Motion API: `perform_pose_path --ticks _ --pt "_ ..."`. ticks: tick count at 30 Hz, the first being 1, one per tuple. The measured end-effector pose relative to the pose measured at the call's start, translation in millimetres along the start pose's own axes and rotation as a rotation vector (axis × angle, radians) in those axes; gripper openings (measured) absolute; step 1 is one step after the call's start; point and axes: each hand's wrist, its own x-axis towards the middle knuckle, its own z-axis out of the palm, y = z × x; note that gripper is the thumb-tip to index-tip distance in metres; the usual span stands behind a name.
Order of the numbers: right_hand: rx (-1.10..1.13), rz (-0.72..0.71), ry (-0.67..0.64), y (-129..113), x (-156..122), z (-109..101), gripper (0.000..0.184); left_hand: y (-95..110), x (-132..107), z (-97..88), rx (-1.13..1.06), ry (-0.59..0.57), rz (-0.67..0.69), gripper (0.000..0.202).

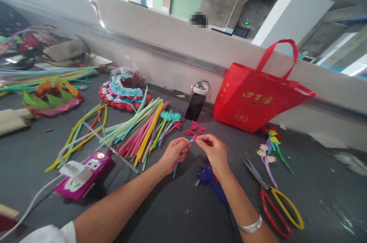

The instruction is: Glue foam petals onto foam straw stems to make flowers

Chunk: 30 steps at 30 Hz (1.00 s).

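The left hand [176,153] was closed around a blue pipe-cleaner stem [174,171], and the right hand [214,154] pinched a small pink flower piece [194,137] at its upper tip, above the dark tabletop [160,212]. A loose pinch could have let the piece slip off; lowering the right hand might have knocked the blue glue gun [210,181], partly hidden behind its wrist. Whether glue held the joint could not be told.

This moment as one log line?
left hand: holds blue pipe cleaner; right hand: pinches pink piece at its tip; glue gun: on table
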Motion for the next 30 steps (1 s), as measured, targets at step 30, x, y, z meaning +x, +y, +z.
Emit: perform_pose_path --ticks 30 --pt "-0.02 0.041 0.044 4.7 -0.6 4.2 0.02 -2.6 1.2 -2.5 0.01 -0.01 -0.008 0.017"
